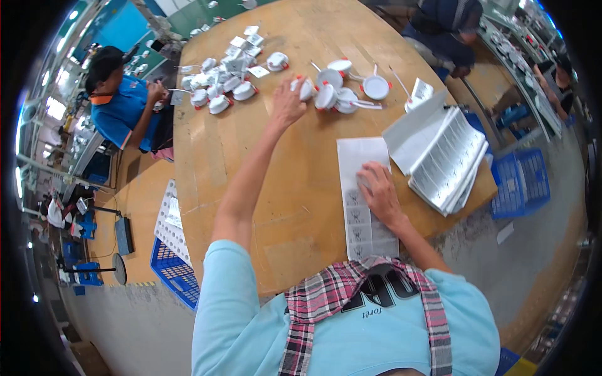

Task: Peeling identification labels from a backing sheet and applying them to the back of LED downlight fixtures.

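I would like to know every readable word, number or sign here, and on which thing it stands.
Wearer's light-blue shirt: dark lettering, partly covered by plaid cloth; not copied here.
White strip under right hand: print too small to read.
Silver sheets: marks too small to read.

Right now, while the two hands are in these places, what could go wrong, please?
The stack of silvery sheets lies near the right edge of the table, so a bump from the right hand might push some off. The left hand is at a round white fixture close to other fixtures; a careless move might knock them together. The printed sheet under the right hand reaches toward the plaid cloth, so leaning forward could crease it.
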Tool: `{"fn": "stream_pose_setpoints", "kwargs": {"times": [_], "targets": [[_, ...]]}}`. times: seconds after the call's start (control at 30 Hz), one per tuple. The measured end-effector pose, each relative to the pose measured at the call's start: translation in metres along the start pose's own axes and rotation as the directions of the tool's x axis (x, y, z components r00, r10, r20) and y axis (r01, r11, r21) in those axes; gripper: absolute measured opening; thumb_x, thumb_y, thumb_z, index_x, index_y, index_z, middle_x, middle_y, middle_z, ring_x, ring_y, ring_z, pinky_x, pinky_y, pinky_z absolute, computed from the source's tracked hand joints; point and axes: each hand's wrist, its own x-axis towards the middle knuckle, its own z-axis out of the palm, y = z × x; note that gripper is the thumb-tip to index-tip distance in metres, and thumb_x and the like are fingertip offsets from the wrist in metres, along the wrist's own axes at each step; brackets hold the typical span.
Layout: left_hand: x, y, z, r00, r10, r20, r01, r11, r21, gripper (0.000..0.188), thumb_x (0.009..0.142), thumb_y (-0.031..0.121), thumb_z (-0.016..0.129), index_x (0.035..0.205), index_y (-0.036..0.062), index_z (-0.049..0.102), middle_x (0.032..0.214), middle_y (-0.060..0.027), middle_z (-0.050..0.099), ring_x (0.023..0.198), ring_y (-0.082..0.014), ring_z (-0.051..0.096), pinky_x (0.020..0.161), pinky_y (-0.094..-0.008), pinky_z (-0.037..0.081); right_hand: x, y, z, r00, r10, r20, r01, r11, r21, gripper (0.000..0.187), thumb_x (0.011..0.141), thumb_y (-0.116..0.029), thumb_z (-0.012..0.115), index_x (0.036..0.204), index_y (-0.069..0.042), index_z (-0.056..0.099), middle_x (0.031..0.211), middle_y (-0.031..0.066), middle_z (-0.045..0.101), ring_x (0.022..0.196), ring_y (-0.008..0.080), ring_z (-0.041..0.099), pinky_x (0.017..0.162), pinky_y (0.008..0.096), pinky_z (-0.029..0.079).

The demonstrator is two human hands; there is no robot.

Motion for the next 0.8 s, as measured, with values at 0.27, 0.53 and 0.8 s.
{"fn": "stream_pose_setpoints", "kwargs": {"times": [0.27, 0.53, 0.8], "targets": [[-0.003, -0.031, -0.008, 0.931, -0.233, 0.282, 0.279, 0.951, -0.136, 0.061, 0.069, 0.022, 0.063, 0.128, 0.0121, 0.051, 0.118, -0.0194, 0.057, 0.106, -0.0347, 0.057, 0.090, -0.0434, 0.045, -0.001, -0.005, -0.003, 0.999, 0.043, 0.028, -0.043, 0.999, 0.011, 0.029, 0.075, -0.002, 0.065, 0.103, -0.005, 0.057, 0.115, 0.0126, 0.051, 0.116, 0.0318, 0.046, 0.098, 0.0427, 0.036], [-0.107, -0.044, -0.098, 0.715, -0.535, 0.449, 0.683, 0.400, -0.611, 0.041, 0.082, 0.031, 0.063, 0.107, -0.0011, 0.065, 0.084, -0.0082, 0.067, 0.075, -0.0162, 0.063, 0.069, -0.0310, 0.052, 0.008, -0.004, 0.000, 0.998, 0.043, 0.035, -0.045, 0.996, 0.071, 0.028, 0.075, -0.001, 0.064, 0.102, -0.004, 0.058, 0.114, 0.0123, 0.051, 0.114, 0.0311, 0.046, 0.097, 0.0421, 0.037], [-0.187, -0.039, -0.126, 0.693, -0.667, 0.274, 0.719, 0.616, -0.320, 0.037, 0.085, 0.023, 0.063, 0.112, -0.0026, 0.061, 0.101, -0.0114, 0.061, 0.091, -0.0223, 0.059, 0.083, -0.0350, 0.048, 0.010, -0.017, -0.008, 0.986, 0.046, 0.163, -0.052, 0.998, 0.034, 0.028, 0.076, -0.003, 0.065, 0.103, -0.004, 0.058, 0.115, 0.0123, 0.051, 0.116, 0.0313, 0.045, 0.099, 0.0426, 0.035]]}}
